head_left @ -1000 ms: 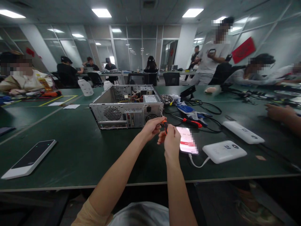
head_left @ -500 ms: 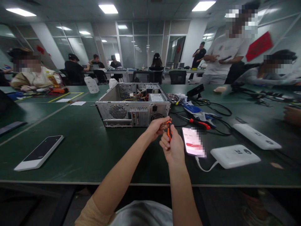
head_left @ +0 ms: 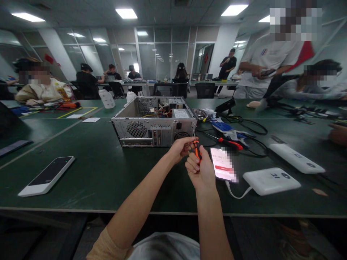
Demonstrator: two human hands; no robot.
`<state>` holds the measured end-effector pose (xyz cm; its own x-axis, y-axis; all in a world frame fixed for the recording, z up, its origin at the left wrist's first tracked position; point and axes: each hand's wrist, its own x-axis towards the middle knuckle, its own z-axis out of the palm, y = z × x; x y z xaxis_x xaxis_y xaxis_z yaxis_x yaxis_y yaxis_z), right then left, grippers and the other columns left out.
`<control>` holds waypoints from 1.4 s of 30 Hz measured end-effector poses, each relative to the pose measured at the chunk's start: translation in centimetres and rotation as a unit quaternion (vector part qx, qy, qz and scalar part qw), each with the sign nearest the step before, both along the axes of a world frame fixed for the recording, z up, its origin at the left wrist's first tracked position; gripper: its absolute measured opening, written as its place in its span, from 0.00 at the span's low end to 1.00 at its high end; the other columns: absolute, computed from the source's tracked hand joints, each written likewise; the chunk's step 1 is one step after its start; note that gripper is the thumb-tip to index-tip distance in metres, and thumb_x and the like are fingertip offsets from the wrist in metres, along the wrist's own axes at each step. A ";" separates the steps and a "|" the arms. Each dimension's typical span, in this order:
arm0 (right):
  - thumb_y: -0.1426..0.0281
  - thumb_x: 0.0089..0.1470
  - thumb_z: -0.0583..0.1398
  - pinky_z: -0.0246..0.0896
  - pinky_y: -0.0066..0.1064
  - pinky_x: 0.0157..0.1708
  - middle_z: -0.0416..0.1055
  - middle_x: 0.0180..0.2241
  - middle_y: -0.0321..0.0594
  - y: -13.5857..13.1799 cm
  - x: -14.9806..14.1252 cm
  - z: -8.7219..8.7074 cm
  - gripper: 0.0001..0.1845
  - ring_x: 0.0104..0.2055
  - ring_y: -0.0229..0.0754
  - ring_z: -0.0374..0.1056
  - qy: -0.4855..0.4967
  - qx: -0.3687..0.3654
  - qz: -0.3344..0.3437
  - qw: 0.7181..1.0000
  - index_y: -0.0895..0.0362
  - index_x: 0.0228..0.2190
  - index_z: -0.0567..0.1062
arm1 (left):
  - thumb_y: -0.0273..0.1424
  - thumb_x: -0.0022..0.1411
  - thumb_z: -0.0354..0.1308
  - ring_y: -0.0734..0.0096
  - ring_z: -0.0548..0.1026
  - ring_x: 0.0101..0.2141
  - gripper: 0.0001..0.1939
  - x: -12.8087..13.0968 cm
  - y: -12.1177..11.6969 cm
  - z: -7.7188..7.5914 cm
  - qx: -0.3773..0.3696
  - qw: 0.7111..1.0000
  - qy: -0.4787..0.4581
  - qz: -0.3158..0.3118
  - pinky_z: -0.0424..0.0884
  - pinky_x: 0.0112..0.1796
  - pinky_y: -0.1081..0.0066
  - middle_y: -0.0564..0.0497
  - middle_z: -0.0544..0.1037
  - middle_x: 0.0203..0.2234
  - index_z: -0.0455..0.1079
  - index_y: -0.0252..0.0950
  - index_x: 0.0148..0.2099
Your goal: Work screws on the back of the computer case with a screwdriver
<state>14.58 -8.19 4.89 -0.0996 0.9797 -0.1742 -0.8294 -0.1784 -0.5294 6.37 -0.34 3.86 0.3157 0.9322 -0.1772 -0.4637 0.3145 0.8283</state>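
An open metal computer case (head_left: pixel 148 131) lies on its side, its back panel with vents and ports facing me. My right hand (head_left: pixel 201 169) is wrapped round the orange and black handle of a screwdriver (head_left: pixel 197 150), whose thin shaft points up and away at the right end of the back panel. Whether the tip sits in a screw is too small to tell. My left hand (head_left: pixel 181 148) is closed, its fingertips pinching the front of the screwdriver near the shaft, just before the case's lower right corner.
Right of my hands lie a lit phone (head_left: pixel 222 164), a white power bank (head_left: pixel 271 181) cabled to it, and a red screwdriver (head_left: pixel 230 143). Behind are blue-and-white gloves (head_left: pixel 223 127) and black cables (head_left: pixel 255 124). A white device (head_left: pixel 46 176) lies left. Co-workers sit and stand around.
My right hand has shifted slightly down and right, and more of the screwdriver's shaft shows. The left hand stays close to it. A standing person at right has moved nearer.
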 end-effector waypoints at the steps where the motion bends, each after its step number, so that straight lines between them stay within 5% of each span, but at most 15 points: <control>1: 0.64 0.70 0.47 0.38 0.16 0.09 0.49 0.13 0.20 0.0 0.2 0.0 0.19 0.10 0.26 0.40 0.025 0.004 0.021 0.999 0.57 0.30 0.69 | 0.31 0.58 0.65 0.86 0.55 0.15 0.08 0.0 0.0 0.0 -0.006 1.000 0.001 -0.001 0.46 0.17 0.79 0.58 0.67 0.17 0.77 0.31 0.38; 7: 0.69 0.68 0.50 0.45 0.13 0.11 0.51 0.16 0.22 -0.1 1.2 -0.5 0.13 0.12 0.27 0.46 0.147 0.042 0.086 0.985 0.56 0.32 0.70 | 0.29 0.60 0.65 0.81 0.69 0.20 0.07 0.0 -0.2 0.3 -0.017 1.000 0.001 0.006 0.61 0.22 0.79 0.53 0.74 0.22 0.77 0.32 0.40; 17: 0.58 0.69 0.47 0.48 0.17 0.13 0.56 0.18 0.27 -0.1 0.0 -0.5 0.22 0.14 0.26 0.49 0.124 -0.004 0.055 0.991 0.57 0.29 0.67 | 0.30 0.62 0.62 0.83 0.60 0.15 0.06 0.0 0.1 -0.3 0.001 0.999 0.031 0.012 0.55 0.18 0.80 0.59 0.64 0.15 0.78 0.33 0.40; 29: 0.64 0.70 0.45 0.47 0.16 0.12 0.53 0.18 0.25 0.1 0.0 -0.2 0.20 0.13 0.26 0.48 0.108 -0.007 0.036 0.993 0.57 0.29 0.67 | 0.31 0.59 0.66 0.85 0.57 0.14 0.07 0.0 0.0 -0.1 0.012 0.999 0.029 0.029 0.49 0.17 0.80 0.59 0.62 0.15 0.78 0.32 0.38; 42: 0.69 0.66 0.50 0.47 0.15 0.12 0.55 0.17 0.24 0.2 0.4 -0.9 0.12 0.13 0.27 0.48 0.124 0.022 0.050 0.991 0.57 0.32 0.68 | 0.31 0.61 0.63 0.83 0.62 0.14 0.05 -0.1 0.0 -0.2 -0.010 0.999 0.029 0.018 0.56 0.18 0.80 0.58 0.66 0.16 0.78 0.33 0.38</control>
